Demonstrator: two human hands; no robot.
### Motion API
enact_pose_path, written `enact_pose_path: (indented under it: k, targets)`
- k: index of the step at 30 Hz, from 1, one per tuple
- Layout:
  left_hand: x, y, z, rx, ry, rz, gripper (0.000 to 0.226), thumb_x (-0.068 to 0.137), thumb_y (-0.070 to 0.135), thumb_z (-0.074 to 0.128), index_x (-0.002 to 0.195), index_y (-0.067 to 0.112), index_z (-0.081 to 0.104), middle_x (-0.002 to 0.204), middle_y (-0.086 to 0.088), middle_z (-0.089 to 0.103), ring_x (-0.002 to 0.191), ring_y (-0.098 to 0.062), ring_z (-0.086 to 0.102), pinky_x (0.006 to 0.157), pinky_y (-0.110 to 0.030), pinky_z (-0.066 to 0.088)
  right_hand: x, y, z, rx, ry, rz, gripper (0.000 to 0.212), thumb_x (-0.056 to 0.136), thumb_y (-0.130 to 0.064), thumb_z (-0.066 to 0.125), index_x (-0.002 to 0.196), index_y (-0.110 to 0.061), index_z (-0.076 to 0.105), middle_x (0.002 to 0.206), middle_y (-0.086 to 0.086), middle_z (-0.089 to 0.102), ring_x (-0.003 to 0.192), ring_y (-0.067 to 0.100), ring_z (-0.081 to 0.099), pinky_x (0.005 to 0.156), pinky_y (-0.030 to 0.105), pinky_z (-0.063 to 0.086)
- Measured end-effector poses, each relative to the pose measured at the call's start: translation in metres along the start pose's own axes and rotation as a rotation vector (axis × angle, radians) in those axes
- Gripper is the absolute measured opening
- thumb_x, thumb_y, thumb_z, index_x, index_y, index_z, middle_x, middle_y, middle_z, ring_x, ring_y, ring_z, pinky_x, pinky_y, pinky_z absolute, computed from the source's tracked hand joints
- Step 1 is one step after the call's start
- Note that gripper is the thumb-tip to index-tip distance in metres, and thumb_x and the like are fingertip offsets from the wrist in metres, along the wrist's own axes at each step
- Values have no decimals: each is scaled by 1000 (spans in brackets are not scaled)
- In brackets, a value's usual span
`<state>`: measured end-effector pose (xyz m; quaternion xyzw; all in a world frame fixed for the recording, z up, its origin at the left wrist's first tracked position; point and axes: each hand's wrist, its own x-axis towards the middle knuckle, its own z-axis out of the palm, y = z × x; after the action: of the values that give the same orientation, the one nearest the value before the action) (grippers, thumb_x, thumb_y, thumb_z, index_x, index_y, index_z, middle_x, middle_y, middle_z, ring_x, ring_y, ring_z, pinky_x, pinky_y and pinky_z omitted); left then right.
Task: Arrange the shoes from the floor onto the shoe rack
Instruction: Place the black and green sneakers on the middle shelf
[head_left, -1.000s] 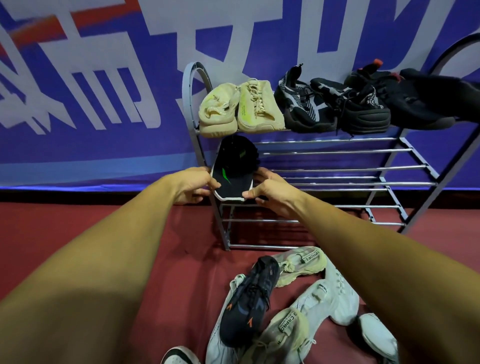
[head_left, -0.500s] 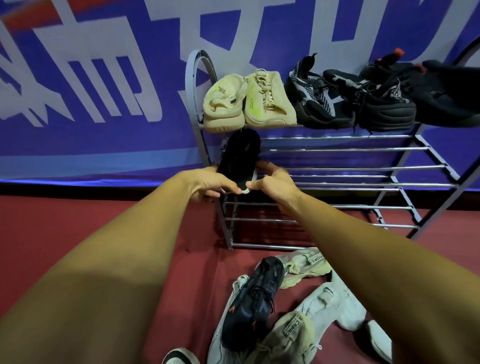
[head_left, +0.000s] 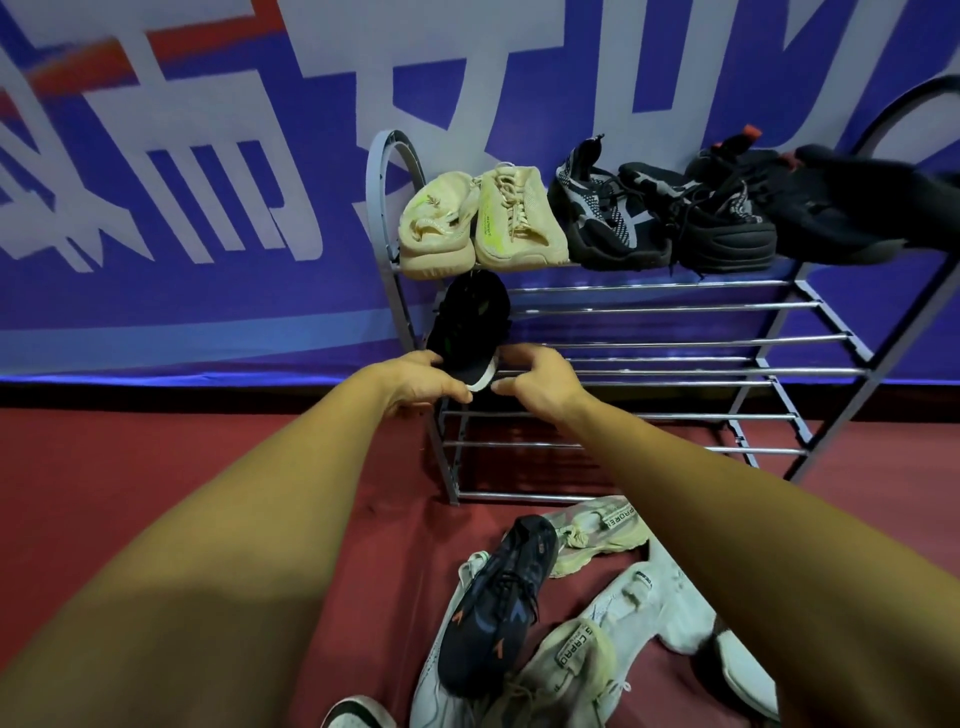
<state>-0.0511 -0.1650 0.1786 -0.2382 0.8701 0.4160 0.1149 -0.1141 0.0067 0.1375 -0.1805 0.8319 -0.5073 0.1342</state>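
Head view. The black shoe (head_left: 470, 322) is lying on the 2nd shelf of the shoe rack (head_left: 675, 340), at that shelf's left end, just beside the curved left side frame. Its long axis is running across the bars, from the shelf's front edge toward the back edge. The toe is pointing at the wall and the heel, with its white sole rim, is facing the person. The laced upper is showing.

The left hand (head_left: 421, 382) is gripping the heel's left side, with the thumb reaching under the rim. The right hand (head_left: 535, 382) is gripping the heel's right side, with its fingers curled over it.

On the top shelf, 2 beige shoes (head_left: 483, 223) are sitting at the left end, and black-and-grey shoes (head_left: 665, 218) are filling the rest toward the right end.

The rack is standing on a red floor (head_left: 156, 467) against a blue banner (head_left: 208, 306) with large white characters. In front of the rack, a dark blue shoe (head_left: 498, 608) is lying on top of white shoes (head_left: 654, 603) and pale beige ones in a loose pile.
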Motion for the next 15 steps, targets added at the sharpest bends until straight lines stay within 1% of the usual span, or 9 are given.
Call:
enact_pose_path:
  k: [2, 5, 6, 8, 10, 11, 13, 14, 15]
  targets:
    - [-10, 2, 6, 47, -31, 11, 82, 79, 25, 80, 149, 17, 38, 142, -6, 51, 122, -23, 56, 101, -35, 48, -12, 2, -10, -37, -19, 15, 57, 83, -16, 78, 137, -15, 59, 134, 1, 64, 126, 19, 58, 105, 29, 44]
    - [-28, 8, 17, 59, -92, 29, 87, 83, 19, 77, 154, 19, 27, 149, -7, 44, 119, -20, 57, 80, -24, 52, -29, 5, -20, -71, -51, 31, 56, 85, -17, 77, 138, -15, 57, 136, 4, 62, 126, 21, 57, 101, 28, 45]
    - [-34, 11, 21, 67, -100, 41, 87, 84, 18, 76, 155, 20, 26, 152, -6, 40, 120, -20, 56, 77, -23, 51, -35, 6, -23, -90, -58, 36, 56, 86, -17, 77, 138, -14, 57, 136, 5, 62, 125, 21, 58, 102, 29, 46]
    - [-42, 15, 27, 101, -108, 68, 86, 84, 19, 76, 155, 22, 27, 156, -5, 33, 123, -20, 54, 86, -27, 53, -47, 12, -29, -130, -70, 51, 56, 86, -17, 76, 138, -12, 56, 136, 8, 61, 123, 21, 59, 101, 30, 48]
    - [-51, 19, 36, 145, -128, 90, 82, 84, 21, 76, 153, 23, 30, 154, -5, 35, 119, -20, 56, 90, -29, 54, -64, 22, -39, -176, -82, 78, 55, 87, -18, 75, 139, -12, 55, 135, 9, 62, 121, 22, 60, 98, 29, 49]
    - [-54, 20, 41, 173, -142, 95, 80, 85, 22, 75, 153, 23, 32, 152, -5, 37, 115, -19, 58, 85, -27, 56, -72, 29, -46, -195, -84, 97, 56, 87, -18, 75, 139, -12, 55, 134, 9, 62, 120, 22, 60, 99, 30, 49]
    - [-61, 24, 56, 221, -171, 97, 78, 86, 24, 74, 152, 23, 32, 147, -5, 44, 104, -17, 61, 67, -21, 55, -89, 45, -62, -222, -74, 139, 55, 87, -19, 74, 138, -11, 56, 132, 9, 63, 118, 23, 62, 101, 33, 50]
    - [-63, 26, 65, 238, -187, 100, 78, 86, 25, 75, 151, 22, 33, 146, -5, 46, 102, -18, 62, 66, -20, 54, -97, 52, -71, -236, -66, 167, 52, 88, -19, 73, 136, -11, 57, 129, 8, 64, 116, 23, 63, 100, 35, 51]
    - [-63, 28, 76, 256, -204, 107, 78, 85, 25, 75, 151, 21, 33, 146, -5, 46, 103, -19, 64, 71, -23, 55, -103, 59, -79, -254, -57, 192, 47, 88, -19, 73, 132, -11, 59, 125, 8, 67, 112, 24, 65, 97, 36, 53]
